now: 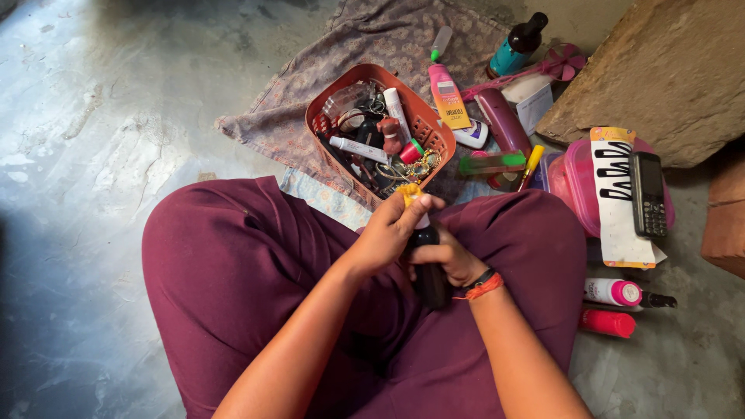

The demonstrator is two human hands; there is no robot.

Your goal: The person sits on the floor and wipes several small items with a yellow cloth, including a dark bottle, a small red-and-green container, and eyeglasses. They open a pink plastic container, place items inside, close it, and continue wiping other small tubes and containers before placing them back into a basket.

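- Dark bottle (429,271) stands over lap, long axis running 12 to 6 o'clock, yellow cap (411,193) at 12.
- Left hand (392,233) pinched on cap.
- Right hand (454,260) clamped round body.
- Orange basket (423,116) lies at 12 o'clock, on patterned cloth (310,101).

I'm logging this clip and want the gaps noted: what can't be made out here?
Head view only:
- Dark bottle: middle hidden by right hand.
- Its yellow top: mostly wrapped by left hand.
- Orange basket: lower items buried under the pile.
- Pink box: contents covered by a hairpin card.
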